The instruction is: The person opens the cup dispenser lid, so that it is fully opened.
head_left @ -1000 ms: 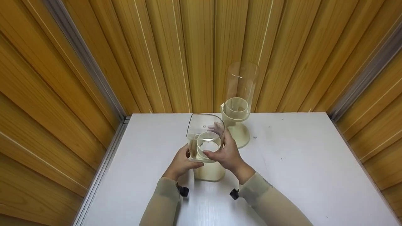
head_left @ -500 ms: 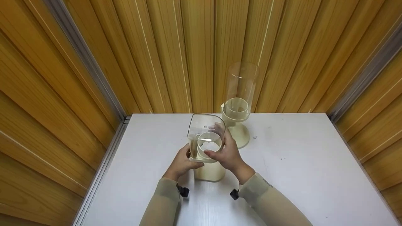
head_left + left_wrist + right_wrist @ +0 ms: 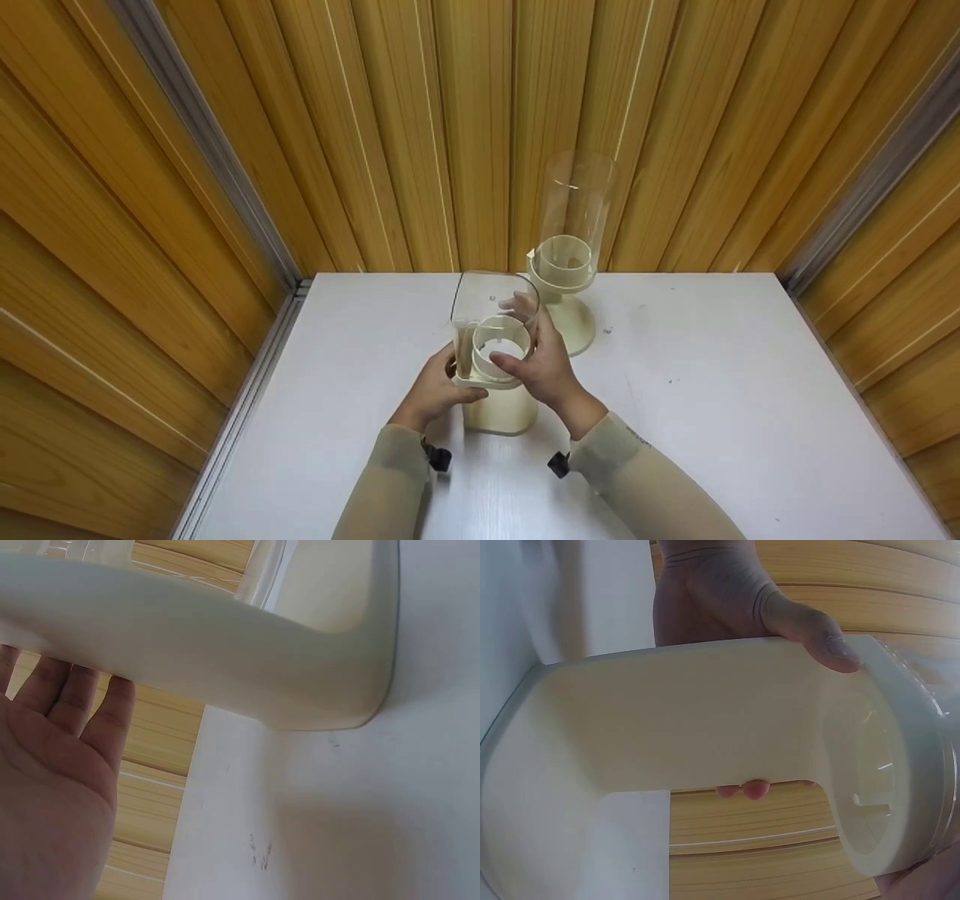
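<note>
A cream plastic stand (image 3: 501, 412) with a flat foot, an upper ring and a tall clear cover (image 3: 476, 296) stands upright near the middle of the white table. My left hand (image 3: 433, 390) grips it just below the ring, thumb across the front. Higher up, my right hand (image 3: 551, 367) holds the ring and the lower cover, thumb at the near rim and fingers round the far side. In the left wrist view, my left hand's fingers (image 3: 112, 716) touch the stand's post (image 3: 202, 652). The right wrist view shows the post (image 3: 697, 720) and left thumb (image 3: 832, 649); little of my right hand appears.
A second cream stand (image 3: 574, 322) with a round clear tube (image 3: 577, 199) stands close behind my right hand, near the table's back edge. Wood-patterned walls (image 3: 480, 135) border the white table (image 3: 675, 420) at the back and sides. A metal rail (image 3: 240, 390) runs along the left edge.
The held stand's cover has shifted very slightly to the right, and my right thumb has slid slightly with it. Both hands keep their grip; the second stand stays in place.
</note>
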Demonstrator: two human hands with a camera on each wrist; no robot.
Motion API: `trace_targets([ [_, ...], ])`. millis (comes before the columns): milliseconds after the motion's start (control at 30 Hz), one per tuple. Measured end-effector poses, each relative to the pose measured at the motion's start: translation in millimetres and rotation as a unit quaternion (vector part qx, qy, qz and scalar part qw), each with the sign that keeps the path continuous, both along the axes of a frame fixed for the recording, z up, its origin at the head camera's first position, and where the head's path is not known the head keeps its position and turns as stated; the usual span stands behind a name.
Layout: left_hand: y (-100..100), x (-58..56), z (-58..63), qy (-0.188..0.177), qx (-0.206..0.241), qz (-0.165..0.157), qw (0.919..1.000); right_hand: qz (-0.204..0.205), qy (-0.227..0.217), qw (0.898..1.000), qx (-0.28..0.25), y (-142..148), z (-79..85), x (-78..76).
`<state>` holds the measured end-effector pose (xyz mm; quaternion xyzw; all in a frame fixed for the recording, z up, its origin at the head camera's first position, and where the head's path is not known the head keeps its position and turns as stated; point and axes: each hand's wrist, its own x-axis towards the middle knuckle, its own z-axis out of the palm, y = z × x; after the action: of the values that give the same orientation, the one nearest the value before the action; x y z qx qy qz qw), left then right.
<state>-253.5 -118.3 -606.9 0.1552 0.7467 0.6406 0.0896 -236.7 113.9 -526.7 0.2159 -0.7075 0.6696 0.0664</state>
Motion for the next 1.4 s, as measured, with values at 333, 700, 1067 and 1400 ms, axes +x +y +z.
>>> trace_targets([
  [333, 1, -2.4, 0.3, -0.001, 0.011, -0.009, 0.9999, 0.003, 0.004, 1.000, -0.013, 1, -0.9, -4.8],
  [700, 1, -3.7, -2.2, 0.001, 0.018, -0.009, 0.9998, 0.005, -0.018, 0.998, -0.068, 1, 1.3, -11.6],
  [1067, 1, -3.7, -3.4, 0.008, 0.019, -0.012, 0.9997, 0.021, -0.005, 0.995, -0.098, 3, 3.3, -14.3],
  [1400, 2, -2.6, -2.8, 0.003, 0.021, -0.013, 0.9997, 0.025, -0.008, 0.994, -0.106, 1, 2.2, -14.1],
])
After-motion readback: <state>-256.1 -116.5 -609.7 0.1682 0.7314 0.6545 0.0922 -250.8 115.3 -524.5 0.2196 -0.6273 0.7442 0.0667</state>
